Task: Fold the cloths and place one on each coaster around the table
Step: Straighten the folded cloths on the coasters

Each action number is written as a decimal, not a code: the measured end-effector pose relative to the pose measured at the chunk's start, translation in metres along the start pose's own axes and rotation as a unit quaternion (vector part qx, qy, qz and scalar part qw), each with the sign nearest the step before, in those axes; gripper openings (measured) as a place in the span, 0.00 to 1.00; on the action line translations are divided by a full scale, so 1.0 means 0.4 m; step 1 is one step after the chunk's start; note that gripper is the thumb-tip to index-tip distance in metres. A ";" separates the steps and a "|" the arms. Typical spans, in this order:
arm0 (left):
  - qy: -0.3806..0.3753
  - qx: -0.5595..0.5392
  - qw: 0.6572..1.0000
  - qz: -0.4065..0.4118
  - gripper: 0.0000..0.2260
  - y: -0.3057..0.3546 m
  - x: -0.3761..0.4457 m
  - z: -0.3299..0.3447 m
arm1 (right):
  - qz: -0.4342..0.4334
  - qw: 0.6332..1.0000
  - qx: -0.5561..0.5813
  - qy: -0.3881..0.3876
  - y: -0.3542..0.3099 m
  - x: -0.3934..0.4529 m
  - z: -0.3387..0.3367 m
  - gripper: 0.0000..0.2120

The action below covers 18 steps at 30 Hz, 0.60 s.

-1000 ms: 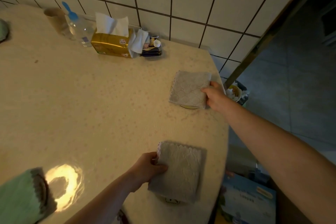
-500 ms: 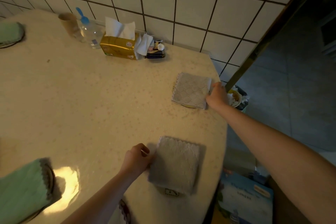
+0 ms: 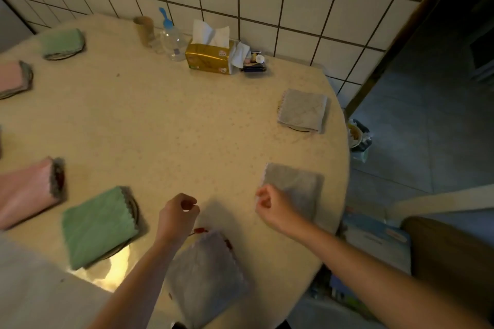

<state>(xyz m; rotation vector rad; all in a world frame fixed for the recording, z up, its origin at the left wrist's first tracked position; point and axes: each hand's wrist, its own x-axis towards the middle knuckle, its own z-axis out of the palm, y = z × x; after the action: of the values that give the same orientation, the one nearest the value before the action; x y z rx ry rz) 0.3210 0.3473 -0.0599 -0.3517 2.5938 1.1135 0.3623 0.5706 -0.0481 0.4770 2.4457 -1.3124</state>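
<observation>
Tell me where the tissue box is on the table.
In the head view, the gold tissue box stands at the table's far edge against the tiled wall, right of the clear bottle.

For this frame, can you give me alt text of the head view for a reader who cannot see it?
Two bare hands, left hand and right hand, hover loosely curled and holding nothing over a round beige speckled table ringed with folded square cloths in grey, green and pink. The right hand is at the edge of a folded grey cloth. A gold tissue box stands by the tiled wall.
</observation>
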 end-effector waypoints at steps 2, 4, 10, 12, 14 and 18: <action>0.024 0.007 1.000 0.017 0.05 -0.046 -0.009 -0.047 | 0.035 0.998 -0.025 -0.041 0.003 -0.057 0.096 0.10; 0.043 0.002 0.999 0.023 0.05 -0.110 -0.006 -0.104 | 0.070 0.995 -0.039 -0.055 -0.002 -0.098 0.170 0.12; 0.110 0.033 0.993 -0.019 0.10 -0.332 0.024 -0.300 | 0.140 0.987 -0.083 0.017 -0.048 -0.148 0.296 0.11; 0.113 0.071 0.990 -0.052 0.15 -0.385 0.035 -0.350 | 0.162 0.979 -0.115 0.041 -0.055 -0.150 0.312 0.12; 0.097 0.057 0.989 -0.095 0.19 -0.433 0.051 -0.394 | 0.176 0.974 -0.130 0.050 -0.074 -0.152 0.332 0.16; 0.061 -0.054 0.982 -0.172 0.24 -0.477 0.080 -0.420 | 0.212 0.970 -0.102 0.062 -0.104 -0.159 0.351 0.24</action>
<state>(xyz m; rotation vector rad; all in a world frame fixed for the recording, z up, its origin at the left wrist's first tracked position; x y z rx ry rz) 0.3261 0.0926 -0.0874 -0.8810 2.4488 1.1376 0.4185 0.4219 -0.0638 0.9843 2.3602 -0.8682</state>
